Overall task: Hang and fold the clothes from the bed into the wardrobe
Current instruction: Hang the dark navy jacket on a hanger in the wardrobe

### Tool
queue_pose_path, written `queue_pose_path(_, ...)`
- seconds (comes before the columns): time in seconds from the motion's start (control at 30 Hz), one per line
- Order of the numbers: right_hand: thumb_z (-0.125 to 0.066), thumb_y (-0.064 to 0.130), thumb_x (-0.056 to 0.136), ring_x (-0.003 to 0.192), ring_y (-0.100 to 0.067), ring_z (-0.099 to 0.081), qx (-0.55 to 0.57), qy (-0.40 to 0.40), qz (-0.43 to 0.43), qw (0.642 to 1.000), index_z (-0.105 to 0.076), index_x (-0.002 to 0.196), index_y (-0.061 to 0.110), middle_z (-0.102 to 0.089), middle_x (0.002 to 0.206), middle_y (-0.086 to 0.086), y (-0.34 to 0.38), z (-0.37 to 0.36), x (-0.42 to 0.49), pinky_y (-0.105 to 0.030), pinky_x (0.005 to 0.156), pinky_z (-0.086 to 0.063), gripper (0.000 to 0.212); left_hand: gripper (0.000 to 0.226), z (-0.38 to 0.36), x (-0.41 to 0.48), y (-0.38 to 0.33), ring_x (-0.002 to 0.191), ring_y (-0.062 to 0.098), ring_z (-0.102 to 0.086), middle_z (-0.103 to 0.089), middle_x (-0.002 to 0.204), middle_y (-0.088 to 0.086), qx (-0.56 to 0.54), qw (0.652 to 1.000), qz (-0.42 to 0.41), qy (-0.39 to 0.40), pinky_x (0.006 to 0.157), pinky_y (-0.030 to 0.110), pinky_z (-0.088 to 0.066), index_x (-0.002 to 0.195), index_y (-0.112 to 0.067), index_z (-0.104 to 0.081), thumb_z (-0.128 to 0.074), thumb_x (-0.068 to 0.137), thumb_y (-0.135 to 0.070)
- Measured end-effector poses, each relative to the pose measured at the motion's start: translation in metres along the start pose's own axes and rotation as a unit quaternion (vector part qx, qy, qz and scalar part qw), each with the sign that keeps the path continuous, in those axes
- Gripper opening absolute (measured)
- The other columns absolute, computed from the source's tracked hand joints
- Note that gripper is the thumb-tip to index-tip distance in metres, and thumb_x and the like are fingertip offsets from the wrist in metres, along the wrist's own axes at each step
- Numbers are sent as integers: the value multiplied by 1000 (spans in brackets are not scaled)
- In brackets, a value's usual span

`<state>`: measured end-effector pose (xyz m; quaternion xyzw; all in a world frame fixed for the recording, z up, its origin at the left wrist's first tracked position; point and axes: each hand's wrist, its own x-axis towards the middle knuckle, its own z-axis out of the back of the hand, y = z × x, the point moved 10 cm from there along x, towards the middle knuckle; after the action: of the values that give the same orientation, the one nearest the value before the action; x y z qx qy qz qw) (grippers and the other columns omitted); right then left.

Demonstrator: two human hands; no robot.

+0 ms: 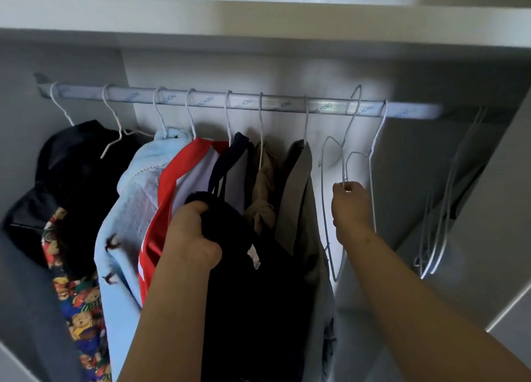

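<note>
I stand at the open wardrobe, facing its metal rail. My left hand grips a dark navy garment by its top edge and holds it up in front of the hanging clothes. My right hand pinches the wire of an empty white hanger; the hanger's hook sticks up just above the rail. A second empty hanger hangs on the rail beside it. Several garments hang on the rail, among them a black one, a light blue fleece, a red-and-white top and a grey one.
More empty white hangers hang at the far right by the wardrobe's side wall. A shelf board runs above the rail. A bear-print cloth hangs low on the left. There is a gap on the rail to the right of the grey garment.
</note>
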<state>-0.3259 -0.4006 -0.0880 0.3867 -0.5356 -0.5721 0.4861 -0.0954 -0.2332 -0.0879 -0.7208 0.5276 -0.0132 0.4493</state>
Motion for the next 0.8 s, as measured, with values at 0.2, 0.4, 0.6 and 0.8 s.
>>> queue_pose_path(0.2, -46, 19, 92, 53, -13, -36, -4, -30, 30, 999, -49, 78, 19, -41, 62, 4, 8, 2, -26, -23, 53, -28, 14, 33, 6, -6, -3, 20, 10, -44, -46, 27, 1, 10, 999, 14, 30, 25, 12, -34, 63, -8, -46, -42, 96, -12)
queue_pose_path(0.4, -47, 15, 89, 52, -15, -37, -15, -63, 22, 998, -45, 67, 21, -42, 59, 2, 3, 4, -90, -23, 51, -30, 23, 28, 42, -9, -15, 33, 15, -52, -52, 34, 2, 44, 997, 39, 53, 47, 26, -45, 67, -9, -52, -45, 94, -17)
queue_pose_path(0.6, -52, 11, 86, 53, -15, -38, -11, -113, 2, 994, -45, 65, 20, -43, 59, 2, -18, 13, -184, -26, 54, -35, 24, 16, 88, -29, -10, 68, 24, -55, -59, 77, 10, 93, 989, 91, 64, 56, 36, -44, 88, -5, -59, -50, 92, -18)
queue_pose_path(0.8, -54, 18, 88, 57, -17, -31, 21, -131, -17, 991, -37, 64, 15, -35, 61, -7, -61, 20, -269, -28, 53, -28, 29, 26, 127, -56, -1, 58, 18, -48, -50, 68, 7, 125, 984, 112, 53, 43, 27, -41, 68, -6, -49, -47, 93, -13)
